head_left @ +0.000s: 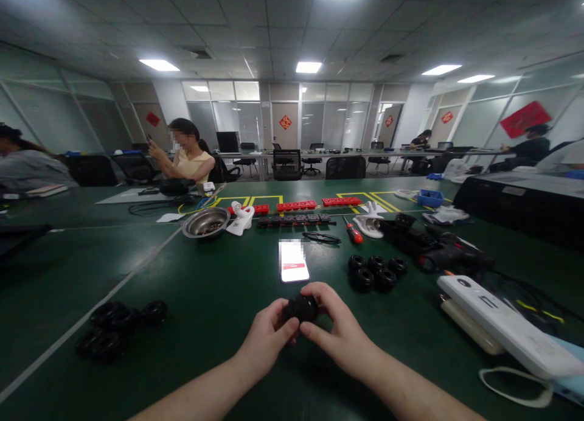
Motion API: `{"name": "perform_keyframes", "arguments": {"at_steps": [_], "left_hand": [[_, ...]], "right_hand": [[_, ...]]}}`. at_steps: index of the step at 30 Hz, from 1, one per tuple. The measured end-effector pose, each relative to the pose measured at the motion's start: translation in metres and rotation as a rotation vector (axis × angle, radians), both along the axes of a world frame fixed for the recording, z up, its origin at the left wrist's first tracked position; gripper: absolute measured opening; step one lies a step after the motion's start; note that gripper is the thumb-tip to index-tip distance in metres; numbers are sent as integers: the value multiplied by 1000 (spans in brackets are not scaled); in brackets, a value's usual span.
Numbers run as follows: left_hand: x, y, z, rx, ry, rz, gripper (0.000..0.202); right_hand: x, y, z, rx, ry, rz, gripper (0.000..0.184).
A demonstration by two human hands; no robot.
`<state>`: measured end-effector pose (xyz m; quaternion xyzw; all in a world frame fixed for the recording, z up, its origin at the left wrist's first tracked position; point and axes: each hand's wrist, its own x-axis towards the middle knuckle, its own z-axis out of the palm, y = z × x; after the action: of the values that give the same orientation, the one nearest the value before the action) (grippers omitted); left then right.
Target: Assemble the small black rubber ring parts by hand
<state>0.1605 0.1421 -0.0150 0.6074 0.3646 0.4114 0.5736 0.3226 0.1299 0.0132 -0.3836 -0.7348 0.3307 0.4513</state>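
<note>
Both hands meet in the middle, close above the green table, around a small black wheel [306, 309]. My left hand [272, 325] grips its left side, thumb in front and fingers behind. On the other side, my right hand [329, 316] curls its fingers over the top with the thumb low. Fingers cover part of the wheel, so its details are hard to make out. Similar glossy black wheels [376, 274] sit in a group to the right, and another pile of black wheels [109, 328] lies at the left. Just beyond my hands is a phone [294, 260] with a lit screen.
Farther back are a metal bowl [206, 222] with small parts, a red screwdriver [353, 232], a black cable [322, 238], red strips [296, 206] and a black strip [296, 221]. A white device [506, 321] lies at right. Other people sit around the room.
</note>
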Motion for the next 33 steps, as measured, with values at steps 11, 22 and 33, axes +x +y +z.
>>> {"name": "perform_keyframes", "arguments": {"at_steps": [11,22,33], "left_hand": [[0,2,-4,35,1,82,44],[-1,-1,0,-30,-86,55,50],[-1,9,-10,-92,-18,-3,65]], "right_hand": [[-4,-2,-6,-132,74,-18,42],[-7,4,-13,-191,234,-70,44],[2,-5,5,50,-164,-5,41]]}}
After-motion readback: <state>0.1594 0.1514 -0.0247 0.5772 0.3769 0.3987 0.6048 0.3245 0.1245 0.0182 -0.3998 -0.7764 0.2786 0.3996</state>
